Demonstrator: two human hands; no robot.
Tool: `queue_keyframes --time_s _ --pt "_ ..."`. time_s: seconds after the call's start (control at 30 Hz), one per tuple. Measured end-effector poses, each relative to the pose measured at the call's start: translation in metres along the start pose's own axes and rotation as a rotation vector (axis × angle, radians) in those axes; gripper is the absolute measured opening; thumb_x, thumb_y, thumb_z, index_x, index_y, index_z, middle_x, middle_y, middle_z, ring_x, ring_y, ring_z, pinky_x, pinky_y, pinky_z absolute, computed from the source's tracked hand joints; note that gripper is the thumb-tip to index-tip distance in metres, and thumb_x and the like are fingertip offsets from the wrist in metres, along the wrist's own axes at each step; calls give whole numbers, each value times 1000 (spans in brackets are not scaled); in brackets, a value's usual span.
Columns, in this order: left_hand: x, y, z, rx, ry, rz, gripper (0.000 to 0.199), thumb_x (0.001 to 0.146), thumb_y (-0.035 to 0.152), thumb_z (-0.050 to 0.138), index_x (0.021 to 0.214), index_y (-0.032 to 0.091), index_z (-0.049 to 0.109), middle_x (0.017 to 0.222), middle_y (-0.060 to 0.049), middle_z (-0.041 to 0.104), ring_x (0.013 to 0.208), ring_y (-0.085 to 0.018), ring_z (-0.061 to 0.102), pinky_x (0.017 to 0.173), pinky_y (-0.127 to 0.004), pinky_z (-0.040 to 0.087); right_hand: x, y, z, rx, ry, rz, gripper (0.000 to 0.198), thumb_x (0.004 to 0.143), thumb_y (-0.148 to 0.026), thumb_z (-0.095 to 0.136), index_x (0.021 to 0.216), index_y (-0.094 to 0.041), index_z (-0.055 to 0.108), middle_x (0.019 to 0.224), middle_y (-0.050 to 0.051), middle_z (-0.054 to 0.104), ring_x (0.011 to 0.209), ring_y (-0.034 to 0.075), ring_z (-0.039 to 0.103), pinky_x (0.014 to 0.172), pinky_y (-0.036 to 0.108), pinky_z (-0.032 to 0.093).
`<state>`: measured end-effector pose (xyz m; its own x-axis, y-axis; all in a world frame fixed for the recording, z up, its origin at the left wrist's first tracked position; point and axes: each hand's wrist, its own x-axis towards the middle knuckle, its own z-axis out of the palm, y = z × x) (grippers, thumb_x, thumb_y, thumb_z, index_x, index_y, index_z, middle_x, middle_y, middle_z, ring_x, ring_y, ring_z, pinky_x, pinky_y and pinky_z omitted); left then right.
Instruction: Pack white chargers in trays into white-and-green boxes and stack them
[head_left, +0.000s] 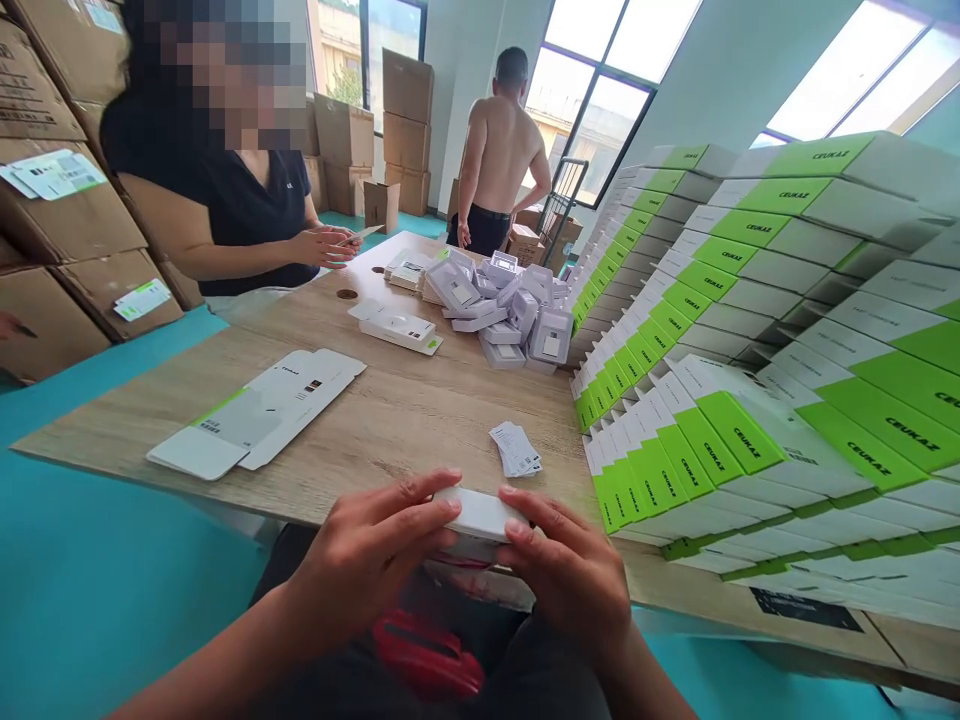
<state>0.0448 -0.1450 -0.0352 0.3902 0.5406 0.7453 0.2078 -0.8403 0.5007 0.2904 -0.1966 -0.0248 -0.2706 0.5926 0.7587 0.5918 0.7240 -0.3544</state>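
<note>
A small white box (484, 512) is at the bottom middle of the frame. The left hand (367, 550) and the right hand (574, 570) hold it between them, with fingers pressed on its two ends. Its underside is hard to see. Just above it, little white cards (515, 449) lie on the wooden surface (420, 415). Green and white boxes (742, 430) stand in big piles at the right.
</note>
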Motion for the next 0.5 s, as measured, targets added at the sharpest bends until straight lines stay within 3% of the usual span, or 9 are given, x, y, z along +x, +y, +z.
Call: queue_keyframes --time_s 0.2,0.33,0.4,0.5 --pt "0 -3 -4 28 -22 103 36 95 5 65 124 25 70 130 -13 74 108 -23 77 86 -29 65 -6 -1 1 -44 3 15 48 90 -13 75 131 -34 67 123 10 78 106 23 77 83 36 67" --pt "-6 -11 5 1 17 135 37 94 7 69 124 28 68 129 -12 75 107 -23 77 89 -31 64 -9 -1 7 -43 18 7 41 91 -13 73 128 -31 68 123 11 77 108 25 77 85 39 67" --pt "-14 -13 13 -84 73 22 39 96 15 70 131 30 63 134 -12 72 110 -23 76 90 -32 64 -11 -2 11 -40 34 4 36 93 -14 71 125 -30 67 124 12 77 109 25 76 87 39 66" --pt "-30 -10 23 -123 97 -318 39 96 33 72 132 30 61 126 -10 76 102 -25 79 82 -32 66 -9 -8 6 -15 34 65 25 96 -16 66 117 -29 67 123 10 77 109 23 77 88 36 66"
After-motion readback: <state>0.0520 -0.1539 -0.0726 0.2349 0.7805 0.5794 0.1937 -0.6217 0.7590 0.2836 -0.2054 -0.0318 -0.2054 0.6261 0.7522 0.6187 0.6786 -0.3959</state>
